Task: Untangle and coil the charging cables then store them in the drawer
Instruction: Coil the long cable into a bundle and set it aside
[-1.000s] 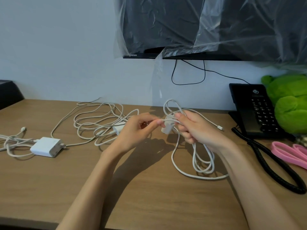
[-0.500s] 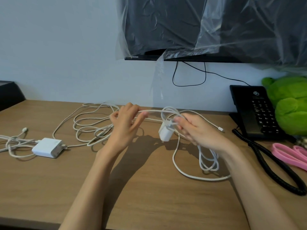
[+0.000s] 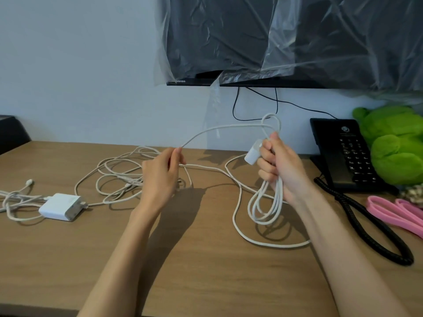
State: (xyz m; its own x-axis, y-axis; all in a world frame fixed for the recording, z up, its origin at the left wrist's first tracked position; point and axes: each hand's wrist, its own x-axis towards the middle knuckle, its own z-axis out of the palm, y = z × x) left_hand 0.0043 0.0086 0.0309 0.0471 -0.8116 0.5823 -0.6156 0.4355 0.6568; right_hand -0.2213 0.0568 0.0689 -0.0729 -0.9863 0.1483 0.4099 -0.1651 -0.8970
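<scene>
My right hand (image 3: 280, 167) is raised above the wooden desk (image 3: 194, 259) and grips several loops of a white charging cable (image 3: 267, 202) together with its small white plug (image 3: 253, 154). A short loop sticks up above the fingers. From there a strand of the same cable arcs left to my left hand (image 3: 161, 177), which pinches it between thumb and fingers. Behind the left hand lies a loose tangle of white cable (image 3: 114, 172). It runs to a white power adapter (image 3: 60, 207) at the left. No drawer is in view.
A black desk phone (image 3: 343, 156) with a coiled black cord (image 3: 370, 227) stands at the right, beside a green plush toy (image 3: 396, 143) and pink bands (image 3: 393, 213). A plastic-wrapped television (image 3: 286, 40) hangs on the wall. More thin cable (image 3: 16, 197) lies at the far left.
My hands have drawn apart, the right one lifting up and right with the loops and plug. The strand between them has stretched into a long arc.
</scene>
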